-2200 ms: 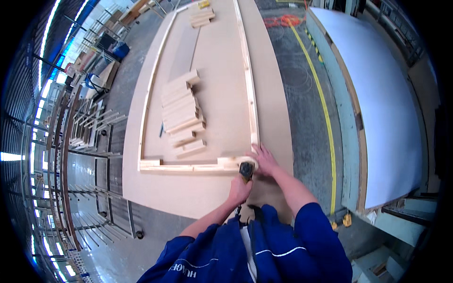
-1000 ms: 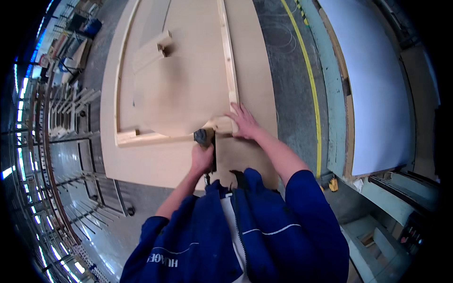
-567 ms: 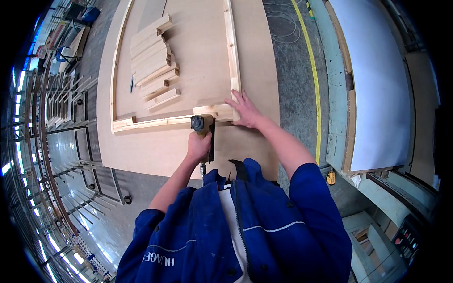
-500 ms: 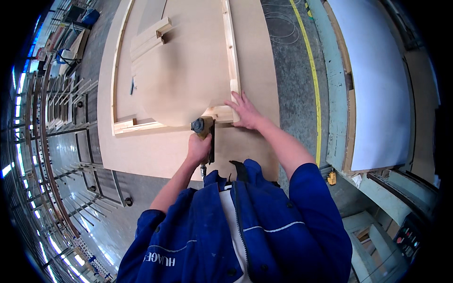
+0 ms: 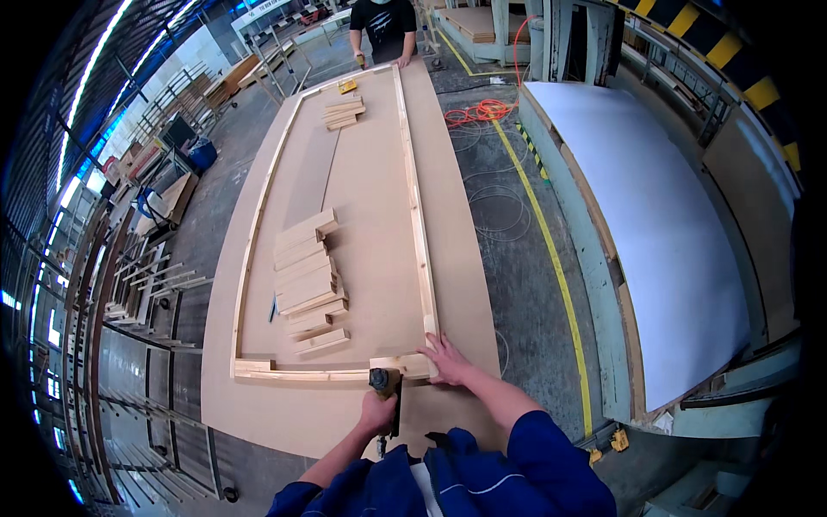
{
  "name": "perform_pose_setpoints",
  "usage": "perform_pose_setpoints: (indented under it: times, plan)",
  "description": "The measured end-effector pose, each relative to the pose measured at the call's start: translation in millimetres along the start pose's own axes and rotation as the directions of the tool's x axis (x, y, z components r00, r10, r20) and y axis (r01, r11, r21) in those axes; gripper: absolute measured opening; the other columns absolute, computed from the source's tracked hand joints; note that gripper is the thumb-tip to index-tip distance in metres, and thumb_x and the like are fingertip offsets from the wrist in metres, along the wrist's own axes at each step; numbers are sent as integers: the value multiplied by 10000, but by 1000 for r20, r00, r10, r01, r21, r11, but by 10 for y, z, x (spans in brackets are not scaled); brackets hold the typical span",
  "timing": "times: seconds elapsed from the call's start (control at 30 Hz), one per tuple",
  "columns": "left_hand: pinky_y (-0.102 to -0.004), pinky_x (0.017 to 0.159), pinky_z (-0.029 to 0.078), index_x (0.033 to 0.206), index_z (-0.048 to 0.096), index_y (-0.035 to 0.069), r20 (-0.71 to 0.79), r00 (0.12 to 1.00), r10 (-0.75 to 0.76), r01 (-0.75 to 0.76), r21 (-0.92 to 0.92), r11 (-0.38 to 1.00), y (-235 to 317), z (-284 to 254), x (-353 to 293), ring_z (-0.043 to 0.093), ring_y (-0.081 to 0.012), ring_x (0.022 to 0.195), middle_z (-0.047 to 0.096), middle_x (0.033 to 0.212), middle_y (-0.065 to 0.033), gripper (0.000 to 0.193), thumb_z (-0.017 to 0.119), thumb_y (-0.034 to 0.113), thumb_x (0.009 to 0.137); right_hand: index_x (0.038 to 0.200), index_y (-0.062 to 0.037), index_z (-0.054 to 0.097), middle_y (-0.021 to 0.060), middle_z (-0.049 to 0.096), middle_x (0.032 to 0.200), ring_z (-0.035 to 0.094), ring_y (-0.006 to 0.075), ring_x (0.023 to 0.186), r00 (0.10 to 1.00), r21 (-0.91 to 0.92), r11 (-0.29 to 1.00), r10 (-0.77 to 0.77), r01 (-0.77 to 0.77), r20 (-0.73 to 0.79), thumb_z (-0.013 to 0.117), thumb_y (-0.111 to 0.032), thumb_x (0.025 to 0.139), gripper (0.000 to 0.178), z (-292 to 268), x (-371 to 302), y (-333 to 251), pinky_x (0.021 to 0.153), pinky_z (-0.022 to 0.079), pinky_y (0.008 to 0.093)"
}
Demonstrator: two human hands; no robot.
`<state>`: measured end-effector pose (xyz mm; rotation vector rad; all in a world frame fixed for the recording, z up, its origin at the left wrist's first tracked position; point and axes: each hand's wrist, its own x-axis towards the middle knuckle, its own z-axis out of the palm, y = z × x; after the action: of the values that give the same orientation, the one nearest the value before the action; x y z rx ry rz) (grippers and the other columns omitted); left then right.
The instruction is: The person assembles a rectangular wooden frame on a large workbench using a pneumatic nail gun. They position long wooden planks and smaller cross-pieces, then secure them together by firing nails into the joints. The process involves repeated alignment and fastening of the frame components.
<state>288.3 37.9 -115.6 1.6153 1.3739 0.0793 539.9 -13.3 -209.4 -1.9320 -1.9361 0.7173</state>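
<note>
View takes in more of the far end than a second ago: a co-worker (image 5: 382, 30) in dark top now shows there. Pistol-grip tool (image 5: 384, 379), earlier at the right corner, sits farther left, over the inner end of a short block (image 5: 405, 365); contact with the wood cannot be told.

Left hand (image 5: 376, 414): fingers wrapped closed round the tool's grip. Right hand (image 5: 445, 359): fingers spread, laid over the near right corner of the wooden frame (image 5: 419, 237), gripping nothing fully.

Frame: long, narrow rectangle of pale, knotted timber, lying flat on a broad, smooth tan panel (image 5: 289, 415). Tool has a dark head, metal fitting below.

Around: stepped pile of pale blocks (image 5: 303, 277) inside the frame, smaller pile (image 5: 343, 113) farther off. Right, yellow floor line (image 5: 548, 258), orange hose (image 5: 489, 110), white sheet (image 5: 642, 233) on a bench. Left, metal racks (image 5: 172, 388).
</note>
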Motion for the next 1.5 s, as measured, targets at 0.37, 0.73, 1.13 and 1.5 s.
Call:
perform_pose_setpoints:
  times: [0.37, 0.73, 1.13, 1.5]
  plan:
    - [-427, 501, 517, 798, 670, -47, 9, 997, 80, -80, 15, 997, -52, 29, 71, 667, -256, 510, 641, 587, -152, 255, 644, 189, 892, 1595, -229, 347, 220, 98, 1702, 152, 566, 1521, 999, 27, 999, 32, -33, 30, 806, -557, 809, 967, 81, 25, 44, 1267, 225, 589]
    - [-341, 423, 420, 712, 592, 32, -14, 1000, 21, -21, -37, 999, -92, 99, 15, 551, -139, 439, 574, 555, -29, 314, 645, 211, 964, 1568, -195, 382, 150, 117, 1712, 135, 509, 1551, 998, 103, 992, 70, -70, 1, 900, -321, 752, 974, 112, -31, -27, 1273, 268, 544]
    - [-459, 636, 560, 942, 679, -94, 47, 998, 32, -32, -1, 999, 113, 559, 171, 730, -350, 671, 695, 698, -229, 333, 678, 237, 902, 1543, -240, 383, 152, 129, 1704, 156, 536, 1535, 998, 109, 992, 69, -70, 13, 931, -209, 699, 1007, -18, 5, -32, 1266, 290, 559]
    - [-500, 780, 568, 1040, 685, -106, 27, 997, 69, -71, 88, 994, 87, 667, 181, 734, -458, 881, 712, 867, -326, 349, 686, 211, 892, 1549, -248, 380, 131, 122, 1713, 137, 535, 1541, 997, 97, 993, 73, -75, 16, 939, -216, 686, 1029, 27, 32, 0, 1267, 292, 553]
